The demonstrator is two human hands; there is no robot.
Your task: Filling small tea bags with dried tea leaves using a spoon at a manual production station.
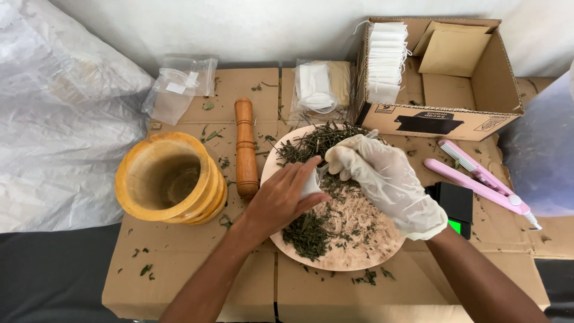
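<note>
**Small white bag being held over the herb plate**

Small white bag [311, 184], paper-like: sitting between the two hands above the round wooden plate [382, 254]; most of it is being covered by fingers, so its opening and contents are staying out of sight.

Left hand [281, 200], bare: fingers are closing around the bag's side.

Right hand [382, 176], in a white glove: fingers are curling together at the bag's top. A thin metal tool seems to be passing through this grip, too hidden to identify.

Dried green herbs [314, 143]: lying on the plate's far side and near edge, with paler shreds between; both hands are blocking the middle.

Wooden mortar [170, 177] and pestle [245, 149]: resting left of the plate, the pestle just beside its rim.

Black scale [457, 203]: partly hiding behind the right wrist.

Pink sealer [478, 176]: lying right of the scale.

Cardboard box [439, 116]: holding a stack of white bags [385, 60].
</note>
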